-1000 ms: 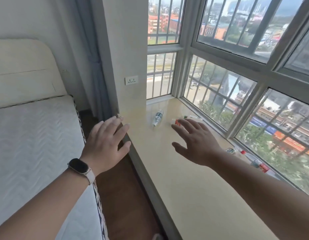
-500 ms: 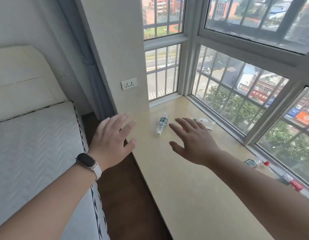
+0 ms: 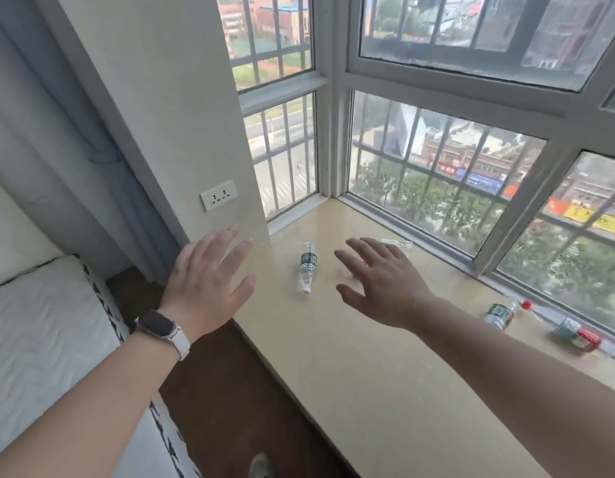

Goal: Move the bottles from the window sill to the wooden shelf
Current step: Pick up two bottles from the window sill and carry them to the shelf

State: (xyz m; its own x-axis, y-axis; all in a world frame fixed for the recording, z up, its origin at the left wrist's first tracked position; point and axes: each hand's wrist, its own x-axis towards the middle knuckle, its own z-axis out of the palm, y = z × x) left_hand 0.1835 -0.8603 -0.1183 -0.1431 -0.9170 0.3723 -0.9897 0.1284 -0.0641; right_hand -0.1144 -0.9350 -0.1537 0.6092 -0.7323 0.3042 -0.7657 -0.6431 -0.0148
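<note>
A clear water bottle (image 3: 307, 267) with a dark label lies on its side on the beige window sill (image 3: 368, 367), between my two hands. My left hand (image 3: 209, 281) hovers open over the sill's left edge, a watch on its wrist. My right hand (image 3: 382, 277) is open above the sill, just right of that bottle, and hides part of a small packet (image 3: 397, 243) behind it. Two more bottles lie further right by the window: a clear one (image 3: 499, 315) and one with a red label and red cap (image 3: 568, 329). No wooden shelf is in view.
A bed with a white mattress (image 3: 40, 339) stands on the left, with a strip of dark floor (image 3: 230, 408) between it and the sill. A wall socket (image 3: 219, 199) sits on the pillar above my left hand. Barred windows enclose the sill at the back and right.
Both hands have stayed open and moved forward toward the lying bottle. The view has tilted down and come closer to the sill, bringing the two right-hand bottles more into sight.
</note>
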